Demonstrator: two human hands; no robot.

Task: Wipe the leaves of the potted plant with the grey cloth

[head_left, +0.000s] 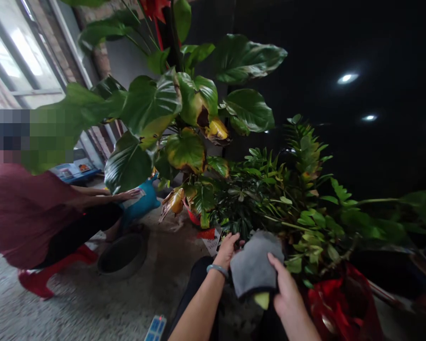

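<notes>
A grey cloth (256, 265) hangs in front of my knees, with my right hand (286, 286) gripping its right edge, thumb on top. My left hand (228, 250), with a pale bracelet (217, 271) at the wrist, reaches towards the low foliage just left of the cloth. Its visible fingers stretch forward; part of the hand is behind the cloth. Below the cloth's lower edge shows a yellow-green piece (261, 300), too blurred to name. Dark green leaves (239, 208) of a bushy plant stand just beyond both hands.
A tall broad-leaved plant (152, 102) with browned leaves rises ahead. Left, a person (31, 213) sits on a red stool (53, 272), hand on a blue object, beside a dark basin (122, 255). Red wrapping (344, 303) is at right, a power strip (155, 328) below.
</notes>
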